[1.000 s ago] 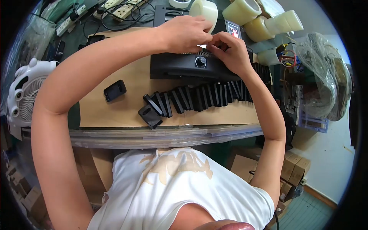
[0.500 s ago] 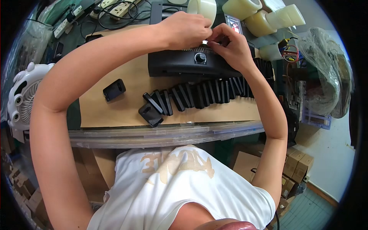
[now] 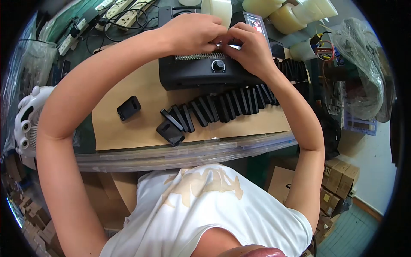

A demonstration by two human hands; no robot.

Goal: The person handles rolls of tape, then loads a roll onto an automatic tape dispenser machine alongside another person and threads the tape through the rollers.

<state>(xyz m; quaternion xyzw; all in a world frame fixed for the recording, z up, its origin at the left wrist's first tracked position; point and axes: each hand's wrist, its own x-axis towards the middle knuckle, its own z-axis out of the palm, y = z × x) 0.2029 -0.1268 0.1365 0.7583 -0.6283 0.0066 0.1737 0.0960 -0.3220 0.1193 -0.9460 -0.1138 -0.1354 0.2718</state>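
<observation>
Both hands meet over a black machine [image 3: 188,75] with a round knob [image 3: 218,65] on its front and a ribbed metal strip [image 3: 198,56] along its top. My left hand [image 3: 198,33] is closed, fingertips pinched together just above the strip. Touching or nearly touching it, my right hand [image 3: 249,46] also pinches, thumb against curled fingers. Whatever lies between the fingertips is small and mostly hidden. A wide roll of clear tape [image 3: 220,12] stands right behind the left hand. In front of the machine, flat black plastic cases [image 3: 227,105] lean in a long row.
One black case [image 3: 129,108] lies apart on the brown cardboard [image 3: 112,136]. More tape rolls [image 3: 287,19] stand at the back right, beside a cup of tools [image 3: 302,49]. Power strips [image 3: 124,17] and cables are at the back left, with a white fan [image 3: 32,124] at the left edge.
The camera view has shifted slightly. Both hands stay pinched together over the machine, and more of the ribbed strip shows below my left hand.
</observation>
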